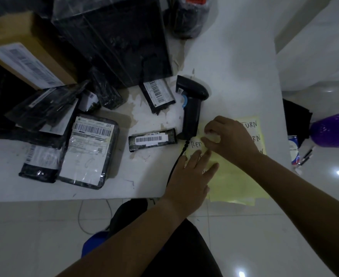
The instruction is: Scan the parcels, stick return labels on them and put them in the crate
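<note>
A yellow sheet of handwritten return labels (236, 176) lies at the table's near right edge. My left hand (192, 176) rests flat on its left part with fingers straight. My right hand (228, 136) pinches a white label (212, 135) above the sheet's upper part. A black barcode scanner (192, 108) with a blue trigger lies just left of my right hand, its cable running off the near edge. A small black parcel with a barcode (152, 139) lies left of the scanner. Another small labelled parcel (158, 94) sits further back.
Several black wrapped parcels (88, 150) are heaped at the left, with a brown carton (24, 54) and a big black wrapped box (114, 37) behind them. A purple mesh basket (336, 128) stands off the white table's (234, 66) right edge. Pens lie on the floor there.
</note>
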Available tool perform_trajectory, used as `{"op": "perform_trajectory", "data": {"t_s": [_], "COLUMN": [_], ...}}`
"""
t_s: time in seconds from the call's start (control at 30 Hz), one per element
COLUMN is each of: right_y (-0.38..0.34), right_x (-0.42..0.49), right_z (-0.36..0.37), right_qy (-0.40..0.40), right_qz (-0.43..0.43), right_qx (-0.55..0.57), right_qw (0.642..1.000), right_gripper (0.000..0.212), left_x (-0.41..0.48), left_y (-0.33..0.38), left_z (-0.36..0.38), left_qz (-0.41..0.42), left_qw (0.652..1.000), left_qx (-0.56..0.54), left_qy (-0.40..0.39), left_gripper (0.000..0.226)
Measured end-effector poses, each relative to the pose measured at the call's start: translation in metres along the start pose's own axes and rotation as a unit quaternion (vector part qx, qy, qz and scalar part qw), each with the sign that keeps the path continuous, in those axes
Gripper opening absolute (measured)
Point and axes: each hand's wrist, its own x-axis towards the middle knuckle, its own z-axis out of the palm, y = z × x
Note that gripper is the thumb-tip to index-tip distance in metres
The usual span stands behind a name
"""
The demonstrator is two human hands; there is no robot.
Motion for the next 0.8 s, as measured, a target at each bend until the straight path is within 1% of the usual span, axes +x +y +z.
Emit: {"op": "perform_trajectory", "data": {"t_s": [0.07, 0.2, 0.33, 0.47, 0.6, 0.7, 0.8], "right_y": [-0.002, -0.003, -0.003, -0.004, -0.008, -0.01, -0.009], "right_x": [0.0, 0.0, -0.001, -0.001, -0.001, -0.004, -0.01], "right_z": [0.0, 0.003, 0.008, 0.011, 0.005, -0.002, -0.006], "right_qy": [0.017, 0.036, 0.044, 0.042, 0.062, 0.071, 0.094], "right_qz": [0.008, 0.03, 0.06, 0.055, 0.075, 0.102, 0.145], "right_qx": [0.013, 0.038, 0.045, 0.033, 0.069, 0.077, 0.064], "right_qw": [1.0, 0.998, 0.996, 0.997, 0.993, 0.989, 0.983], "right_gripper": [0.011, 0.008, 0.011, 0.012, 0.003, 0.004, 0.011], "left_x": [0.0, 0.0, 0.0, 0.001, 0.001, 0.002, 0.003], "left_y": [0.0, -0.001, -0.001, -0.001, -0.001, -0.001, -0.001], "left_z": [0.0, 0.0, 0.0, -0.001, -0.001, -0.003, -0.004], "left_qz": [0.0, 0.0, -0.002, -0.002, -0.005, -0.004, -0.009], "left_qw": [1.0, 1.0, 1.0, 1.0, 1.0, 0.999, 0.999], "left_qx": [-0.001, 0.002, -0.004, -0.01, -0.019, -0.017, -0.02], "left_qy": [-0.001, -0.004, -0.005, -0.015, -0.024, -0.029, -0.035], "left_gripper": [0.065, 0.065, 0.066, 0.066, 0.067, 0.07, 0.073]}}
